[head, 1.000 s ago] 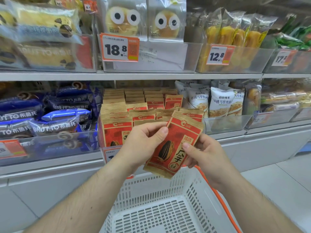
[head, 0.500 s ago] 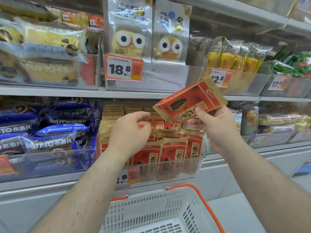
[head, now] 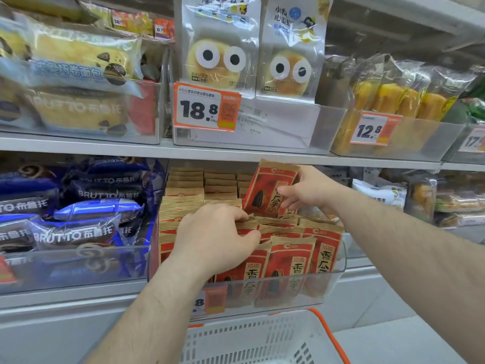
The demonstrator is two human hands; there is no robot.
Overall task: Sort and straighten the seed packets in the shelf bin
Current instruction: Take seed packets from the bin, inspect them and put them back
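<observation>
1. Clear plastic forms the shelf bin (head: 338, 269) on the lower shelf, seen from the head camera; rows of red and tan seed packets (head: 288, 261) are stood upright in it, printed faces toward the viewer and long axes vertical.
2. One seed packet (head: 267, 187) is held above the back rows by the right hand (head: 309, 190), pinched at its right edge between thumb and fingers. Its long axis is near vertical, leaning slightly to the right, top edge just under the upper shelf (head: 236, 153), printed face forward.
3. The left hand (head: 215, 237) is laid over the front and middle rows, fingers curled onto the tops of the packets; whether any packet is truly gripped cannot be told.
4. Blue wrapped cakes (head: 78, 214) are stacked in the next bin to the left, white snack bags (head: 378, 193) to the right.
5. On the upper shelf, bread bags with printed eyes (head: 217, 56) are stood behind an orange price tag (head: 207, 107).
6. A white basket with an orange rim (head: 262, 337) is seen below the bin.
</observation>
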